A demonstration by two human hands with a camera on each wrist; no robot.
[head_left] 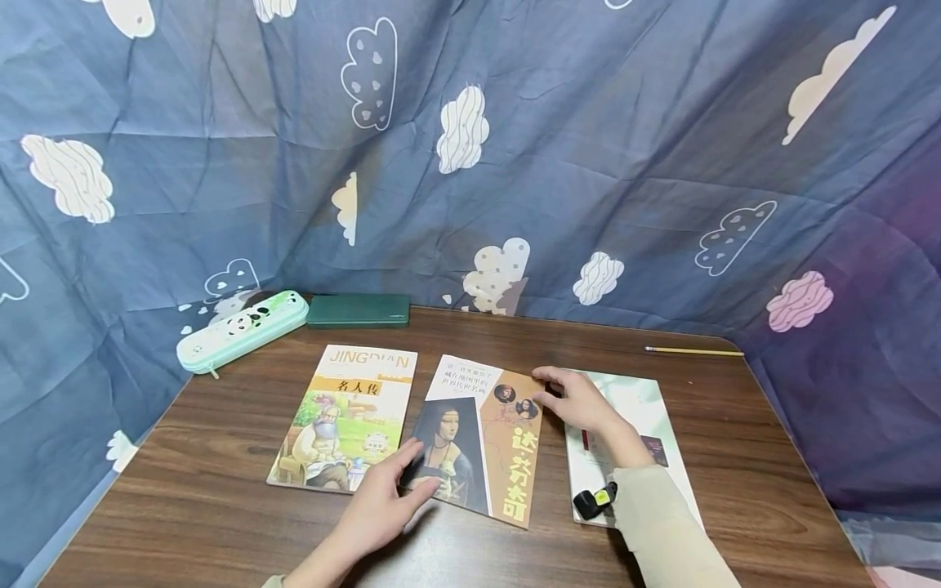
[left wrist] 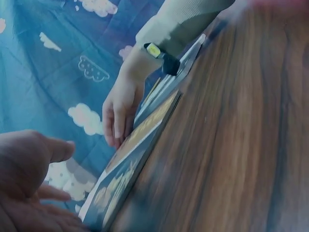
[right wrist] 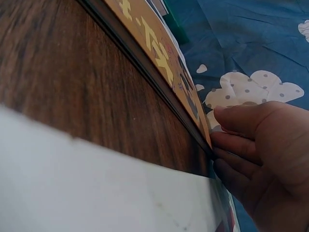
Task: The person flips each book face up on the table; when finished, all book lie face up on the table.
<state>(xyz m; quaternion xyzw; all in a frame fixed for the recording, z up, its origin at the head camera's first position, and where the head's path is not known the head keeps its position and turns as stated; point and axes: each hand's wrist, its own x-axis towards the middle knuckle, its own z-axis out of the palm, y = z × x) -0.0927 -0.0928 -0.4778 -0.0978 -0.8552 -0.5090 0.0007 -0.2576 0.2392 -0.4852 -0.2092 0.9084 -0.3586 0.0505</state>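
On brown wood (head_left: 220, 445), the middle book (head_left: 474, 445) points lengthwise toward the curtain (head_left: 559, 106) between loosely spread hands (head_left: 384, 500) (head_left: 586, 404).

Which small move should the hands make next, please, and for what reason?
Perhaps turn the middle book slightly to straighten it: it lies slanted compared with the JINGDIAN book, and the left hand and right hand are at opposite sides of it.

Middle book (head_left: 478, 441) is basically sitting on the table (head_left: 757, 482) between the left book (head_left: 356, 416) and right book (head_left: 667, 416). Pencil case (head_left: 243, 331) is back left, flat case (head_left: 358, 311) just right of it, pencil (head_left: 693, 351) back right.
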